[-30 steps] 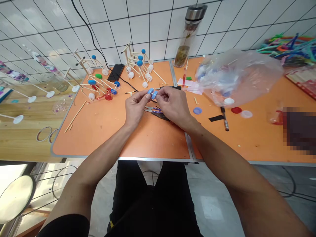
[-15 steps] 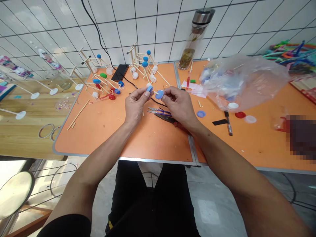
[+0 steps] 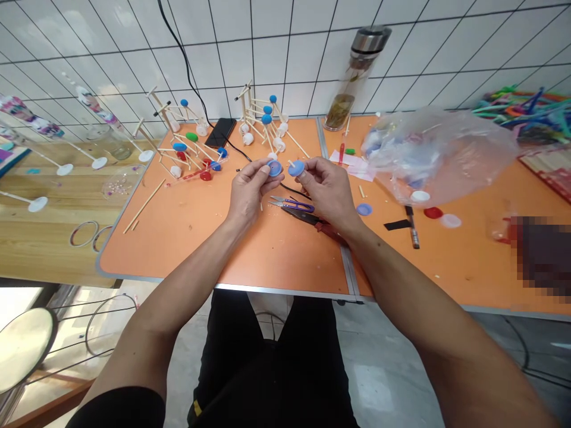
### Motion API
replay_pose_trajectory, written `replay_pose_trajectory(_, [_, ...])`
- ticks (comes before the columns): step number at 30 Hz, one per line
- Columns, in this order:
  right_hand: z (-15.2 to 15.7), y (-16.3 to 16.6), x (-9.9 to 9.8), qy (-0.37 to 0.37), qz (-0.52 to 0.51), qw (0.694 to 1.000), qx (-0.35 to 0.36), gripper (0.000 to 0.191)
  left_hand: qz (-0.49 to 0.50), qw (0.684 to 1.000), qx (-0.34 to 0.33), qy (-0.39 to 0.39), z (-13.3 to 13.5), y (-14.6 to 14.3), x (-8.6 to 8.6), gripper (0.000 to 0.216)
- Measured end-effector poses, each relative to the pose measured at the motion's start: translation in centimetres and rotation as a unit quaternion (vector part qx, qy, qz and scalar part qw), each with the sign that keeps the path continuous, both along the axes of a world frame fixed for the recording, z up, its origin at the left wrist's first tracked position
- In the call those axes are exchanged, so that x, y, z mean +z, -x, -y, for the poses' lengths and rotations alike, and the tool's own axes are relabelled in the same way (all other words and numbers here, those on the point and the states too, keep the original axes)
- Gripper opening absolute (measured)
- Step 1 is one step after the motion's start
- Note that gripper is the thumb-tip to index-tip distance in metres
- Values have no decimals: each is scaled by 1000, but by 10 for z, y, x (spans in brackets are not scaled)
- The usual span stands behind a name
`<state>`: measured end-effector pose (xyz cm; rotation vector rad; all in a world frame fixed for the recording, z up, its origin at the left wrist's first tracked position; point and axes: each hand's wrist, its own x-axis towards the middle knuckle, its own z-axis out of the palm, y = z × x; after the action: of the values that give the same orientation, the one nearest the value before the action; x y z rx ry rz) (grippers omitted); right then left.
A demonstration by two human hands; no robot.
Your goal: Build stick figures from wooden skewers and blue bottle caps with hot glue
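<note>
Over the orange table, my left hand [image 3: 248, 189] pinches a blue bottle cap [image 3: 275, 169] between thumb and fingers, its round face turned toward me. A second blue bottle cap [image 3: 296, 169] is gripped in my right hand [image 3: 328, 189]; a short wooden stick [image 3: 291, 163] pokes out of it toward the other cap. The two caps are apart, with a small gap between them. Below my hands lie thread snips [image 3: 294, 204] with purple handles and dark-bladed scissors [image 3: 303, 215] with red handles, partly covered by my right hand and forearm.
Wooden-stick frames with colored caps [image 3: 191, 148] stand at the back left, beside a phone [image 3: 221, 132]. A glass tea bottle [image 3: 352, 80] is against the tiled wall. On the right are a plastic bag [image 3: 450, 154], a loose blue cap [image 3: 364, 209] and a pen [image 3: 414, 232].
The cap in my left hand has turned from edge-on to face me. My hands have drawn slightly apart, and the stick in the right-hand cap now points upward. The view has shifted a little.
</note>
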<state>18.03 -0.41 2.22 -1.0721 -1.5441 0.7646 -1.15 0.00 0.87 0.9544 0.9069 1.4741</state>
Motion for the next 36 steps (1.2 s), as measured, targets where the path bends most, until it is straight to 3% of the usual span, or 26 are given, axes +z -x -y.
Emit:
replay_pose_trajectory(12, [-2,-1,-4,-30,34,998,-51,26,-8,995,-64,77,3,-3,3,15])
replay_pose_trajectory(19, [-1,-5,-2,-86,140,984,-67,5,2,992,-76,105,6,-4,13,8])
replay_pose_trajectory(22, [-1,-5,-1,-103,155,981,-59,8,6,991,-79,108,6,-3,16,11])
replay_pose_trajectory(28, [-5,-4,-3,-13,46,999,-5,1,1,985,-90,148,6,-3,18,11])
replay_pose_trajectory(36, [-11,-11,-6,105,-85,986,102,36,-22,983,-118,139,11,-7,20,5])
